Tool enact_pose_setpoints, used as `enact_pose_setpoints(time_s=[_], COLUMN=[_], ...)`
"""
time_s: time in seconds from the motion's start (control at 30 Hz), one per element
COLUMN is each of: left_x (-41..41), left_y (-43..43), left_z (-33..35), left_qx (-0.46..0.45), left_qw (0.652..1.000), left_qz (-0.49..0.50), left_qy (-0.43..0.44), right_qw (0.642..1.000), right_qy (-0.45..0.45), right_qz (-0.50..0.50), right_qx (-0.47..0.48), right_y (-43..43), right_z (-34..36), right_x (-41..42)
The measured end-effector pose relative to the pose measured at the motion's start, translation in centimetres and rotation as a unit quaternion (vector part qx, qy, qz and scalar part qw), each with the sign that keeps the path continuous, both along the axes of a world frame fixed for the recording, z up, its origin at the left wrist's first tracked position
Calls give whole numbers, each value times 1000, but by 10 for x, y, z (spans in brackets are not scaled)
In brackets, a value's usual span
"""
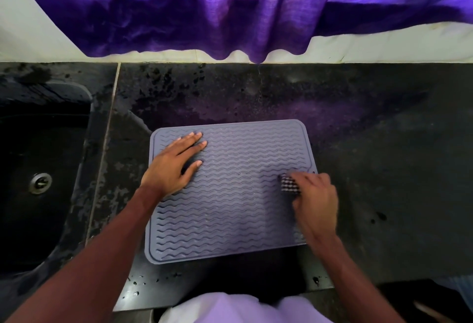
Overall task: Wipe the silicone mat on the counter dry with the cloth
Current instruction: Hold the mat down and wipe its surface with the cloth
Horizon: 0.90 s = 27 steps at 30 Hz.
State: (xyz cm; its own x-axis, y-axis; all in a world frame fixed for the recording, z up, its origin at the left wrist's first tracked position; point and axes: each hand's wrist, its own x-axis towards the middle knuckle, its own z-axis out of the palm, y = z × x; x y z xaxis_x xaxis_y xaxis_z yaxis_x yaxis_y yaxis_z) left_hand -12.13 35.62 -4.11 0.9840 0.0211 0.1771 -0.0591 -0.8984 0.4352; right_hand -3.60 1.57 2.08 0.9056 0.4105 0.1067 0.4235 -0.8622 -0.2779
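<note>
A grey silicone mat (pixel 235 202) with wavy ridges lies flat on the dark counter (pixel 371 143) in front of me. My left hand (pixel 174 166) presses flat on the mat's upper left part, fingers straight and spread. My right hand (pixel 316 197) grips a small checked cloth (pixel 289 183) bunched under its fingers and holds it against the mat near the right edge. Most of the cloth is hidden by the hand, which looks blurred.
A dark sink (pixel 38 169) with a metal drain (pixel 40 182) is sunk into the counter at the left. A purple curtain (pixel 230 10) hangs over the white wall at the back. Water spots mark the counter behind and in front of the mat.
</note>
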Motion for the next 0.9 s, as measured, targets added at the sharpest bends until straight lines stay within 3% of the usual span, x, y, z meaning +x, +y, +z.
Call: enact_pose_setpoints(time_s=[0.13, 0.27, 0.4, 0.53, 0.67, 0.73, 0.9], left_x=[0, 0, -3, -6, -11, -16, -16], left_y=[0, 2, 0, -3, -26, -36, -36], left_z=[-1, -2, 1, 3, 4, -1, -9], left_qx=[5, 1, -21, -34, -36, -28, 9], left_qw=[1000, 1000, 1000, 992, 969, 966, 967], left_qz=[-1, -3, 23, 123, 245, 256, 253], left_qy=[4, 1, 6, 0, -3, 17, 41], right_qw=[997, 996, 997, 991, 994, 994, 993], right_qy=[7, -19, -11, 37, 56, 63, 101], right_qz=[73, 79, -31, -119, -86, -53, 31], right_qx=[6, -37, -70, -47, 43, 77, 45], right_y=[36, 16, -19, -20, 37, 85, 179], right_z=[-16, -12, -2, 8, 16, 15, 3], right_x=[-38, -21, 10, 18, 7, 0, -15])
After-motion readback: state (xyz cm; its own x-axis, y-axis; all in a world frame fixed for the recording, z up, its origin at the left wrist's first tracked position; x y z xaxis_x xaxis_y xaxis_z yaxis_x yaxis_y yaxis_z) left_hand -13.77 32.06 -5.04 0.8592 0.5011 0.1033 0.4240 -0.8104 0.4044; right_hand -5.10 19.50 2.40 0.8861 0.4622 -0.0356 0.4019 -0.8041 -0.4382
